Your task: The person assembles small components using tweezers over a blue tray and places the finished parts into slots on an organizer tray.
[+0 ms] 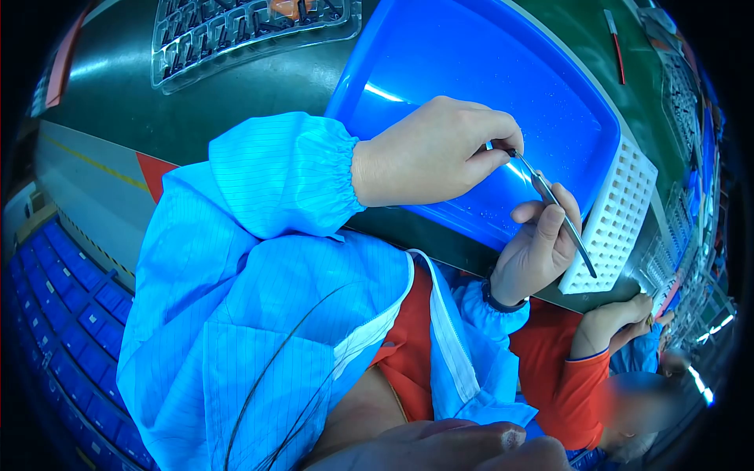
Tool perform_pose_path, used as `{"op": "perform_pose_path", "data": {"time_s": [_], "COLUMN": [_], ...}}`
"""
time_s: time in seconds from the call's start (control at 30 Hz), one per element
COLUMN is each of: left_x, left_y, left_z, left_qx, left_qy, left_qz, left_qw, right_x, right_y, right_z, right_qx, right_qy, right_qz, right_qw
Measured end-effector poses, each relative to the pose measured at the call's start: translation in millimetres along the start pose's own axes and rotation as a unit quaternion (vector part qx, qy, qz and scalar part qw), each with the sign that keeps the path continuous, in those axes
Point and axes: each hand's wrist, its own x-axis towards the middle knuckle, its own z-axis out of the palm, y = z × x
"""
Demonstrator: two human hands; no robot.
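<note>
My left hand [428, 153] is closed, thumb and fingertips pinching a small black part [512, 152] over the blue tray [479, 59]. The part's shape is mostly hidden by the fingers. In my right hand [542, 239] is a slim metal knife-like tool [572, 232], held at a slant like a pen. Its thin bright tip meets the black part or lies right beside it; I cannot tell which. The tool's dark rear end sticks out past my palm towards the white holed tray [646, 184]. Fine specks are scattered on the blue tray's floor.
Towards the upper left, a clear plastic tray [179, 77] holds several dark parts in compartments. A red-and-white stick-like item [617, 55] lies on the green tabletop. At the lower right sits a co-worker in a red shirt [565, 388]. Blue bins [71, 306] stand at the left.
</note>
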Motion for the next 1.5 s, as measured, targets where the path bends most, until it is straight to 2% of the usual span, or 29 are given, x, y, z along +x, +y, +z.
{"op": "perform_pose_path", "data": {"time_s": [0.23, 0.37, 0.73, 1.03, 1.17, 1.27, 1.3, 1.4, 1.5], "left_x": [0.1, -0.2, -0.4, 0.0, 0.8, 2.0, 2.9, 8.3, 27.9], "left_y": [0.2, -0.3, 0.1, 0.4, 4.9, 8.7, 11.8, 24.5, 39.6], "left_z": [0.0, 0.0, -0.7, 0.1, -0.9, -0.8, -1.4, -6.3, -7.8], "left_qx": [-0.001, -0.001, 0.018, 0.028, 0.012, -0.06, -0.059, -0.088, -0.031], "left_qy": [0.005, 0.01, 0.012, 0.012, -0.002, -0.002, -0.014, -0.017, -0.033], "left_qz": [0.006, 0.012, 0.022, 0.037, 0.005, -0.05, -0.042, -0.117, -0.076], "left_qw": [1.0, 1.0, 1.0, 0.999, 1.0, 0.997, 0.997, 0.989, 0.996], "right_x": [0.0, -0.5, -1.2, -0.2, -0.4, -2.2, -3.3, -8.0, -14.4], "right_y": [0.9, -1.4, 0.1, 2.0, -2.5, -7.2, -8.5, -10.9, -12.9], "right_z": [1.1, 0.3, 0.5, -1.7, -1.3, -7.9, -11.5, -26.7, -46.8], "right_qx": [0.001, -0.001, 0.021, 0.008, 0.034, 0.066, 0.065, 0.053, 0.055], "right_qy": [0.015, -0.009, 0.028, 0.009, 0.029, 0.033, 0.046, 0.057, 0.07], "right_qz": [-0.007, 0.001, -0.007, -0.01, -0.016, -0.011, -0.019, -0.014, -0.018], "right_qw": [1.0, 1.0, 0.999, 1.0, 0.999, 0.997, 0.997, 0.997, 0.996]}}
